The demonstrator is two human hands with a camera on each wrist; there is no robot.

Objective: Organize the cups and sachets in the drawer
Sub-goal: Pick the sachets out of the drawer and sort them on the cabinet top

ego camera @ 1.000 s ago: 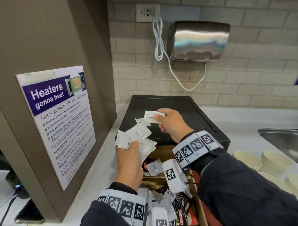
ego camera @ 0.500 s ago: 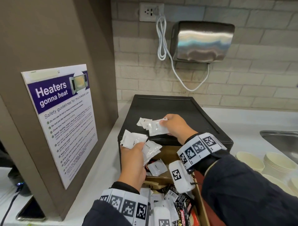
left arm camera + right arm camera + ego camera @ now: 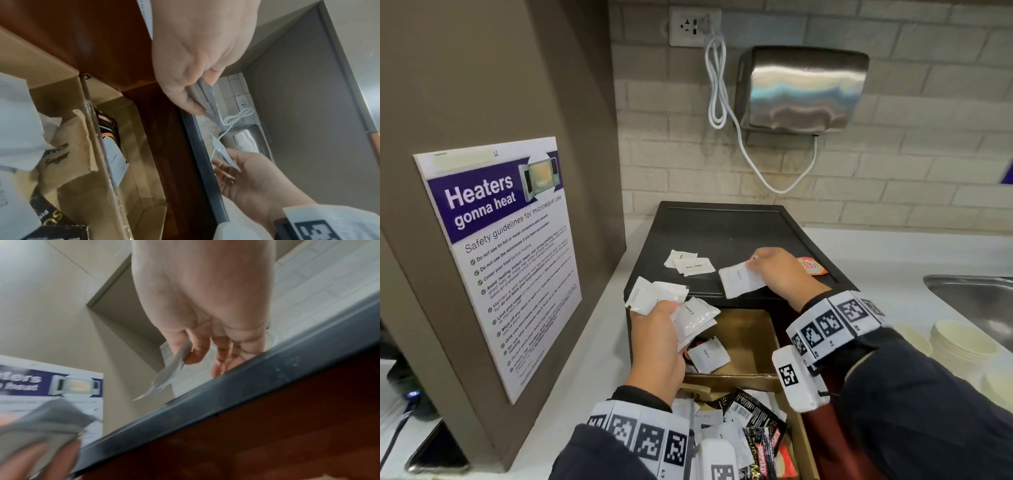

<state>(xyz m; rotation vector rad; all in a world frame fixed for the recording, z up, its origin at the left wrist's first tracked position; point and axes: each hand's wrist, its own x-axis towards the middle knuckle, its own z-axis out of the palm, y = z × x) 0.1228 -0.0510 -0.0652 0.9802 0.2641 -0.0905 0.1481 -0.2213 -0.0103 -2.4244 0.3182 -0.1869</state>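
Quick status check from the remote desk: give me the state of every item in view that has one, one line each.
left hand: grips a fan of white sachets
right hand: pinches one white sachet over the black box top
two sachets: lying loose on the box top
creamer cup: resting on the box top, sealed
drawer: open, Coffee sachet inside
paper cups: stacked on the counter
hand dryer cord: plugged in

I lost the left hand point(image 3: 654, 346) fingertips behind its fan of sachets point(image 3: 674, 308); print on the right hand's sachet point(image 3: 741, 279) was too faint to read | cups point(image 3: 959, 346) ran off the head view's right edge | right wrist view was blurred; drawer point(image 3: 743, 342) contents were half hidden by my forearms
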